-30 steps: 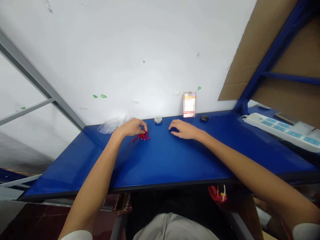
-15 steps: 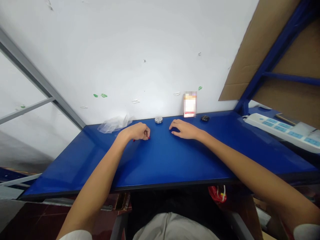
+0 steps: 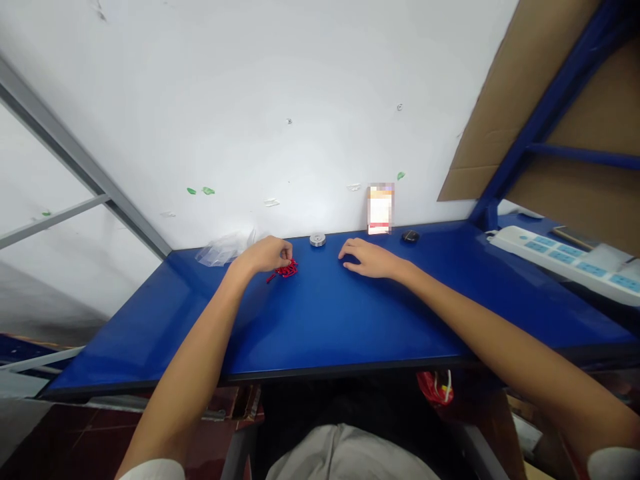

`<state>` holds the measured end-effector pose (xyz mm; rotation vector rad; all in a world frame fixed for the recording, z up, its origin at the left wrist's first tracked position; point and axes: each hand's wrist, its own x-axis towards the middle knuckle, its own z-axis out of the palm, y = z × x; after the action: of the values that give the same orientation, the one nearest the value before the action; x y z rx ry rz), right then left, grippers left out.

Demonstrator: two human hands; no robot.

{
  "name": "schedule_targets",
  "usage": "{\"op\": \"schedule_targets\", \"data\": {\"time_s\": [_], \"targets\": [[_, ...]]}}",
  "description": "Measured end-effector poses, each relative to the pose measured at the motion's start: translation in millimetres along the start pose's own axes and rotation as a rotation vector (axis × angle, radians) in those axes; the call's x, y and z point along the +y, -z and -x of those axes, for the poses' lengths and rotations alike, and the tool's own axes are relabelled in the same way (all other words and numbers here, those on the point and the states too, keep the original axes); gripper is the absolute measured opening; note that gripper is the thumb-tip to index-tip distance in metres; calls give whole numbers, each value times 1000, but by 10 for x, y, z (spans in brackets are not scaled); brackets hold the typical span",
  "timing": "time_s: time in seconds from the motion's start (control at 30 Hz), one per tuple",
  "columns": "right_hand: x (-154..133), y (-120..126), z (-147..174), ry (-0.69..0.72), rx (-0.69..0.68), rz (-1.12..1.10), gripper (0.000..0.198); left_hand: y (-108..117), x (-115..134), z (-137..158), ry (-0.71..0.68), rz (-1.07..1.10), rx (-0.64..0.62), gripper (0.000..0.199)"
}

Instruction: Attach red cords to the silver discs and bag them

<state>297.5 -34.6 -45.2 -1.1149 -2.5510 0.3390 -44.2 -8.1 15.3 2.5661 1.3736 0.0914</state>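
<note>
A small tangle of red cord (image 3: pixel 287 270) lies on the blue table, a loose end trailing to the left. My left hand (image 3: pixel 267 255) is over it, thumb and fingers closed in a pinch at the cord's upper edge. Part of the cord is hidden under the fingers. To the right, my right hand (image 3: pixel 367 258) rests on the table with its fingers apart, gently bent and holding nothing. Between the two hands, further back, sits a round silvery metal disc (image 3: pixel 317 240).
Crumpled clear plastic (image 3: pixel 225 250) lies by the wall at the left. A lit, blurred screen (image 3: pixel 380 212) leans on the wall, with a small black object (image 3: pixel 411 237) beside it. At the right is a white power strip (image 3: pixel 565 260). The blue table (image 3: pixel 320 327) ends in a dark front edge.
My left hand has shifted slightly left and back, and the red cord, mostly covered before, now shows below its fingers. My right hand has stayed in place.
</note>
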Motion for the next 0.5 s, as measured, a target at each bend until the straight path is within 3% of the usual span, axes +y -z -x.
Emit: {"op": "schedule_targets", "data": {"time_s": [0.3, 0.5], "targets": [[-26, 20, 3, -5, -10, -1, 29, -1, -52, 26, 46, 0, -52, 10], [-7, 6, 7, -3, -2, -7, 30, 54, 22, 62, 1, 90, -87, 10]]}}
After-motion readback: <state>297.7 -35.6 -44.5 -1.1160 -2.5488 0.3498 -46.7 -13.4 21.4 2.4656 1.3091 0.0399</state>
